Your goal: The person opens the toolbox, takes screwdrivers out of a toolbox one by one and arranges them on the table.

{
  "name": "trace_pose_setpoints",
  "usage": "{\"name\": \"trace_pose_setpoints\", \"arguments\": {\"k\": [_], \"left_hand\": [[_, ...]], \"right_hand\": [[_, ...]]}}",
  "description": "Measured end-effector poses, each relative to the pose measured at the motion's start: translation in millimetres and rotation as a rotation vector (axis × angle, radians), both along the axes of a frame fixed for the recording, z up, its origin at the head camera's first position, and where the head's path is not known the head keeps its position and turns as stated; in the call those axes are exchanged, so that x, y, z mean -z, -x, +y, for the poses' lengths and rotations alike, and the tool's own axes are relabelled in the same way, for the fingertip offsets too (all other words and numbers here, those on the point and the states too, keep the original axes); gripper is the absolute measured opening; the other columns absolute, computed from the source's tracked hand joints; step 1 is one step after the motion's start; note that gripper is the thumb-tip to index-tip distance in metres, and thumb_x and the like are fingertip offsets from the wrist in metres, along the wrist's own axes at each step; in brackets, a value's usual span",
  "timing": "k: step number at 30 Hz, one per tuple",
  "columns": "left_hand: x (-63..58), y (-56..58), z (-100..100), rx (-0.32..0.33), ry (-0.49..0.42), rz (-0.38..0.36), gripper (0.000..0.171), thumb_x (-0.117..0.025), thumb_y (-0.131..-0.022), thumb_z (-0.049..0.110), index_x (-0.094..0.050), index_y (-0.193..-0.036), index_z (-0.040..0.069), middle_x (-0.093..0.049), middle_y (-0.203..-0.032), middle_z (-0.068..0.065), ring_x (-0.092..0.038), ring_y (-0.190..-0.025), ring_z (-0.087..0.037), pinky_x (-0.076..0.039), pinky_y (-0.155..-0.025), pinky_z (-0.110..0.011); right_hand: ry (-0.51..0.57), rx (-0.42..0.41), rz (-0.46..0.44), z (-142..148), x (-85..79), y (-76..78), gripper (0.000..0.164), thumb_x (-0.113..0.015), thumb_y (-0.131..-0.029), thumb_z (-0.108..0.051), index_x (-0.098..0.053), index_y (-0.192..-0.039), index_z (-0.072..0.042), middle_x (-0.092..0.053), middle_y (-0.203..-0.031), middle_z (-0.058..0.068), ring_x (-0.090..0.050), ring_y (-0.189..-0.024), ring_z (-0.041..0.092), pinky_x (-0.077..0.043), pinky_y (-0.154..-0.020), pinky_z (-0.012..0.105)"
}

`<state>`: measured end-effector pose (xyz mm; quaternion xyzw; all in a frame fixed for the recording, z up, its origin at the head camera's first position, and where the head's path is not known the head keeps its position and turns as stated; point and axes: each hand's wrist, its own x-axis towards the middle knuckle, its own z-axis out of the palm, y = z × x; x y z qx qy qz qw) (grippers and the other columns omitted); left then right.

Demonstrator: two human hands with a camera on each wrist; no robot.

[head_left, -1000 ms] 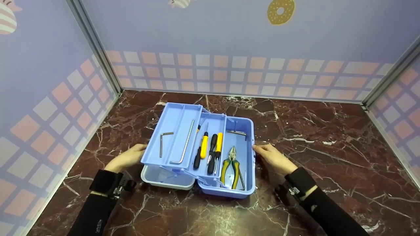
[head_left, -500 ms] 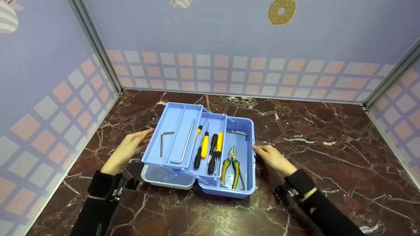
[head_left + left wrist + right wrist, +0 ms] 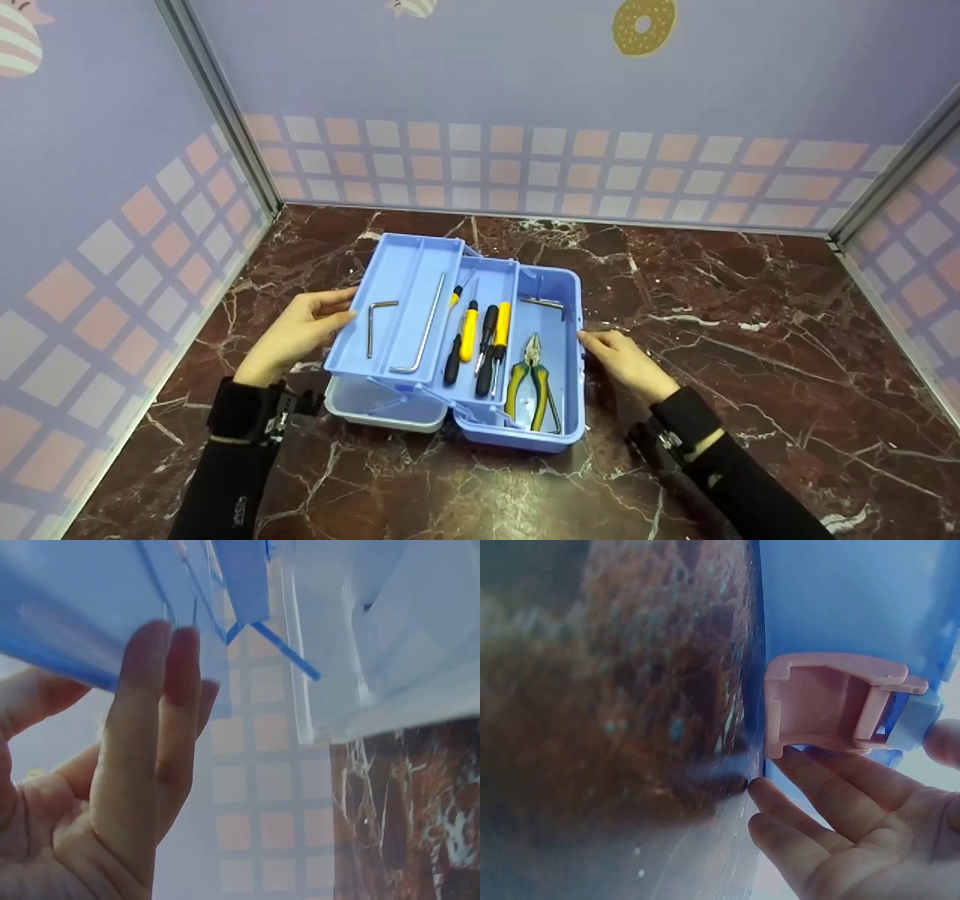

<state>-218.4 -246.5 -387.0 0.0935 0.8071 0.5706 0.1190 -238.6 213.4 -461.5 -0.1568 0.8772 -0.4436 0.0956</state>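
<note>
A blue cantilever toolbox [image 3: 517,442] stands unfolded, its two stepped trays swung left over the pale lid. My left hand [image 3: 294,330] holds the outer edge of the upper tray [image 3: 409,259]; in the left wrist view, fingertips [image 3: 146,645] lie against its underside. At the opposite wall, my right hand [image 3: 626,364] touches the box side. In the right wrist view its nearly straight fingers [image 3: 840,795] rest beside a pink latch [image 3: 821,705]. The upper tray holds two hex keys. Several yellow and black screwdrivers [image 3: 467,334] lie in the lower tray; pliers [image 3: 534,386] lie in the base.
Dark red marbled tabletop [image 3: 750,360] surrounds the toolbox. Tiled-pattern panels [image 3: 465,146] close off the back and both sides. Another hex key [image 3: 544,303] lies at the far end of the box base.
My left hand has come up from beside the lower part of the tray to its outer edge and now holds it. My right hand and the toolbox have hardly moved.
</note>
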Motion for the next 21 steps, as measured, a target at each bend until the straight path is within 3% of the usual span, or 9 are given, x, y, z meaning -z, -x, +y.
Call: {"name": "trace_pose_setpoints", "arguments": {"k": [7, 12, 15, 17, 21], "left_hand": [[-4.8, 7.3, -5.8, 0.077, 0.042, -0.018, 0.056, -0.055, -0.1, 0.012, -0.035, -0.148, -0.008, -0.066, -0.121, -0.028, -0.07, -0.086, -0.007, -0.063, -0.079, -0.031], [-4.9, 10.5, -7.3, 0.102, 0.046, -0.003, 0.055, -0.056, -0.1, 0.012, -0.037, -0.147, -0.008, -0.063, -0.124, -0.031, -0.07, -0.085, -0.006, -0.062, -0.079, -0.03], [-3.6, 12.2, -7.5, 0.112, 0.064, 0.021, 0.055, -0.056, -0.1, 0.012, -0.037, -0.147, -0.009, -0.059, -0.129, -0.034, -0.07, -0.085, -0.004, -0.061, -0.078, -0.026], [-2.5, 12.5, -8.1, 0.112, 0.078, 0.029, 0.055, -0.057, -0.1, 0.013, -0.038, -0.146, -0.009, -0.058, -0.131, -0.034, -0.069, -0.085, -0.003, -0.061, -0.077, -0.023], [-1.4, 11.9, -9.8, 0.101, 0.104, 0.028, 0.055, -0.058, -0.1, 0.015, -0.039, -0.146, -0.007, -0.062, -0.126, -0.032, -0.067, -0.08, -0.002, -0.06, -0.073, -0.021]], "right_hand": [[-0.06, 0.023, 0.06, -1.9, -4.2, 0.9, 0.043, -0.043, -0.106, -0.032, -0.074, -0.101, -0.002, -0.072, -0.095, 0.012, -0.062, -0.087, 0.023, -0.05, -0.082, 0.032], [-0.165, 0.043, 0.197, -3.2, -9.6, 0.4, 0.038, -0.049, -0.104, -0.028, -0.076, -0.102, -0.001, -0.073, -0.099, 0.016, -0.066, -0.087, 0.027, -0.054, -0.078, 0.04], [-0.233, 0.04, 0.278, -3.0, -13.7, 0.1, 0.036, -0.052, -0.103, -0.026, -0.073, -0.111, 0.002, -0.072, -0.112, 0.021, -0.066, -0.107, 0.039, -0.054, -0.094, 0.051], [-0.273, 0.033, 0.298, -3.1, -16.2, 0.1, 0.038, -0.052, -0.102, -0.026, -0.07, -0.116, 0.004, -0.068, -0.12, 0.024, -0.058, -0.12, 0.046, -0.045, -0.106, 0.058], [-0.386, 0.057, 0.302, -4.4, -21.9, -2.1, 0.047, -0.054, -0.101, -0.031, -0.065, -0.122, 0.009, -0.062, -0.129, 0.029, -0.045, -0.132, 0.051, -0.034, -0.114, 0.061]]}}
